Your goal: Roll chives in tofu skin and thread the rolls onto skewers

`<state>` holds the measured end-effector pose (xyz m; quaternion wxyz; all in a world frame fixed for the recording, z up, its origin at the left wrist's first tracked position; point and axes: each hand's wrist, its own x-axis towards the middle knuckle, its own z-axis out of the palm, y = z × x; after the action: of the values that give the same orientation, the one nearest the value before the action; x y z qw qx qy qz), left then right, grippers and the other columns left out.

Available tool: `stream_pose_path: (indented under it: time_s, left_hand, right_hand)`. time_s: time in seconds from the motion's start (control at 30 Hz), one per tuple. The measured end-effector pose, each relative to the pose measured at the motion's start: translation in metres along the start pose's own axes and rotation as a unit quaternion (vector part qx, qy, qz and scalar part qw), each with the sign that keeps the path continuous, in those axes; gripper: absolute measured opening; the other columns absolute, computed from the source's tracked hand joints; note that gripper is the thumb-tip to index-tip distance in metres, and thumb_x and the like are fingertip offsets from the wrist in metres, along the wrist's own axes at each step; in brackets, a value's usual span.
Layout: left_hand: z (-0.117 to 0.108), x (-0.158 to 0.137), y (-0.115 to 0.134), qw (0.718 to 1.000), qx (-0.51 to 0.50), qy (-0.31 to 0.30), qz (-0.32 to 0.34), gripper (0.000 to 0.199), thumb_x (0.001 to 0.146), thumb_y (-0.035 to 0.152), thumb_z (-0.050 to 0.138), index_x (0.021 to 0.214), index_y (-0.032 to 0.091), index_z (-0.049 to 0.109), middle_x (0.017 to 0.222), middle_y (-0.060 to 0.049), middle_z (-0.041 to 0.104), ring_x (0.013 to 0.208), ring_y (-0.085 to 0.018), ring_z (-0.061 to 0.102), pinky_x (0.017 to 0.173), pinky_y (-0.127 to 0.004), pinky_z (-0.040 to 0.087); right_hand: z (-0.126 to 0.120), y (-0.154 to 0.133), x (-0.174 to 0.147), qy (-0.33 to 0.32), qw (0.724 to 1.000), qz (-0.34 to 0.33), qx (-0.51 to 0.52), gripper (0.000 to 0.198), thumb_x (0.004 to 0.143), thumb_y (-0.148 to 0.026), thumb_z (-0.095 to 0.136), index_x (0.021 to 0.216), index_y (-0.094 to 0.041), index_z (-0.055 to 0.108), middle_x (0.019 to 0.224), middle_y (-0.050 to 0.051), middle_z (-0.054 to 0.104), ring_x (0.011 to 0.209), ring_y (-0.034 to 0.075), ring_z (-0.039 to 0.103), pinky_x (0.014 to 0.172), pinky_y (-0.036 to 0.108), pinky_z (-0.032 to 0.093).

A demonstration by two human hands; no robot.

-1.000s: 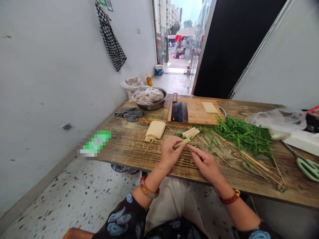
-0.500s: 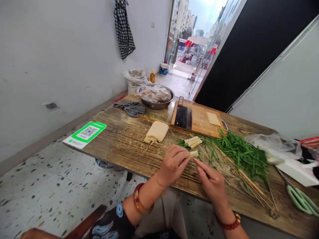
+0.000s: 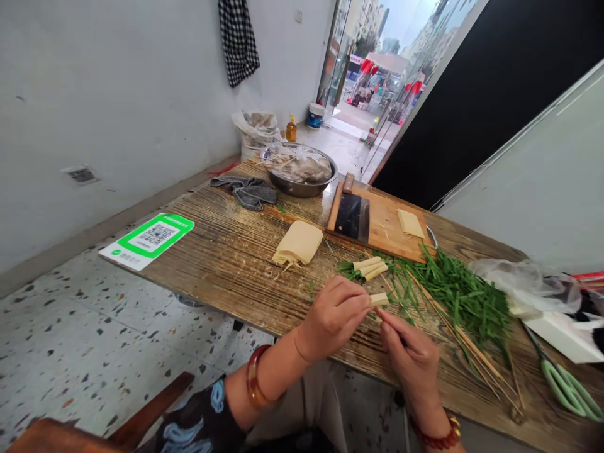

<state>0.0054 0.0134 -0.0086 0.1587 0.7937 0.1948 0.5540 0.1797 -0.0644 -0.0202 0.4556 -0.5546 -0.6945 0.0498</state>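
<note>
My left hand (image 3: 333, 314) is closed around a pale tofu-skin roll (image 3: 378, 300) with green leaves poking from its far end. Just to its right, my right hand (image 3: 410, 349) is pinched closed, fingertips touching or almost touching the roll; whatever they hold is hidden. Beyond the hands lie several finished rolls (image 3: 370, 268) filled with green leaves. A stack of tofu-skin sheets (image 3: 298, 243) sits left of them. On the right spreads a heap of cut chives (image 3: 465, 292), with thin bamboo skewers (image 3: 476, 358) alongside.
A cleaver (image 3: 350, 217) and some tofu skin (image 3: 410, 223) rest on the cutting board (image 3: 384, 234). Behind are a metal basin (image 3: 299, 187) with a plastic bag and a grey cloth (image 3: 250, 192). Green-handled scissors (image 3: 569, 387) lie right; a QR-code card (image 3: 155, 239) lies left.
The camera view has shifted a little. Both hands stay together at the roll, with slightly more of it showing beyond my left fingers.
</note>
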Motion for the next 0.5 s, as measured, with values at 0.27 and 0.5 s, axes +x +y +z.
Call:
stream_pose_path:
  time_s: [0.27,0.5]
  left_hand:
    - [-0.0011,0.0026,0.0025,1.000,-0.013,0.002,0.003,0.010,0.085,0.011,0.056,0.093,0.017,0.058,0.087,-0.007,0.065,0.084,-0.016,0.058,0.077,-0.033,0.050]
    - [-0.0017,0.0052,0.0044,1.000,-0.030,-0.004,0.004,0.007,0.086,0.013,0.055,0.090,0.017,0.059,0.085,-0.007,0.066,0.083,-0.016,0.058,0.076,-0.032,0.049]
  right_hand:
    - [-0.0010,-0.0012,0.0025,-0.002,1.000,-0.025,-0.014,0.025,0.085,-0.014,0.057,0.104,-0.024,0.071,0.094,0.002,0.075,0.080,0.017,0.072,0.074,0.026,0.059]
    - [0.0000,0.0015,0.0011,-0.001,1.000,-0.014,-0.026,0.022,0.085,-0.018,0.057,0.101,-0.024,0.072,0.091,0.004,0.075,0.078,0.019,0.072,0.072,0.028,0.060]
